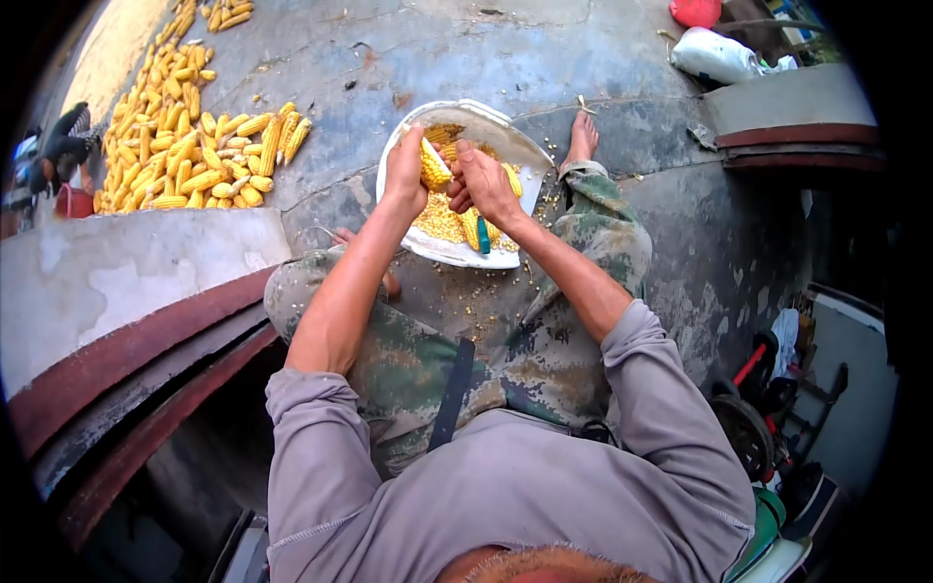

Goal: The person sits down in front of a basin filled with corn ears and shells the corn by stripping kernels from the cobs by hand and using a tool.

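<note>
Grey shirt cloth is filling six o'clock, closest to us, and both forearms are stretching up toward twelve, where all the action is sitting! Just short of twelve, the left hand is holding a yellow corn cob, fingers closing around it, the cob tilting above the white tub. Bang on twelve, the right hand is facing it from the other side, fingers bending inward; whether they are gripping the cob or just sitting beside it, I cannot tell. Below, loose kernels are covering part of the tub's bottom, more cobs are lying among them, and a teal piece is standing out at the tub's own five o'clock. Stray grains are dotting the floor around it. Camouflage trousers are spreading either side, a bare foot showing at one. Over at ten, a big cob pile is sprawling! Between one and two, a white sack is slumping, while a dark wheel is standing at four.
</note>
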### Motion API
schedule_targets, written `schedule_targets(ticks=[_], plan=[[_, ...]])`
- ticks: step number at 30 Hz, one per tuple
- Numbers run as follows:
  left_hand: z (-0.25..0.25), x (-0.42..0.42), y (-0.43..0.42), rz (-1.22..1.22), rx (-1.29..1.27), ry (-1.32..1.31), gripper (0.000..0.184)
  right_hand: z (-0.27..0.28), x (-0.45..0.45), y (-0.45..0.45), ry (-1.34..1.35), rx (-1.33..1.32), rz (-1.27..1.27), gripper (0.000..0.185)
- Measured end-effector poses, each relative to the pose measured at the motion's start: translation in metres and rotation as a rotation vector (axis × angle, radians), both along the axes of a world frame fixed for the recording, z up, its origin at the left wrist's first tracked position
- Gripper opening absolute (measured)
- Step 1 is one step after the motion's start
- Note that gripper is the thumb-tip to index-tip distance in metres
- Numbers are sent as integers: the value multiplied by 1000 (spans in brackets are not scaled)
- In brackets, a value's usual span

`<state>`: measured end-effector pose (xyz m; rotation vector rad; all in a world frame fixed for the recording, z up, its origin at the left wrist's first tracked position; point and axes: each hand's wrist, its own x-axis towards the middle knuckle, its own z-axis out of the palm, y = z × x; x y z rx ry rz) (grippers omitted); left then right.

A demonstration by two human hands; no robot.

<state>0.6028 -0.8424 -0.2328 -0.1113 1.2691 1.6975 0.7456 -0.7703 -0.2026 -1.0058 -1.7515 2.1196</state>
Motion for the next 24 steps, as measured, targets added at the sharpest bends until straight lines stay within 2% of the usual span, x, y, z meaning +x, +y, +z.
schedule_targets(ticks=[2, 5, 10, 12, 16, 20, 22, 24], plan=[[7, 2, 1, 21, -10, 6, 43, 9, 1, -8, -1, -41, 40, 68], [8, 2, 4, 102, -35, -1, 38, 16, 0, -21, 0, 185, 77, 71], [10, 7, 7, 171, -39, 30, 32, 15, -1, -28, 0, 256, 109, 69], [13, 8, 6, 155, -61, 83, 30, 13, -2, -28, 26, 364, 101, 65], [13, 14, 9, 172, -32, 65, 27, 3, -1, -22, -36, 307, 28, 61], [13, 14, 12, 226, -50, 127, 25, 0, -2, -19, 50, 196, 28, 60], [9, 13, 8, 158, -14, 175, 30, 5, -1, -18, 56, 15, 18, 63], [0, 14, 9, 194, -46, 253, 36, 11, -2, -23, 22, 53, 51, 65]])
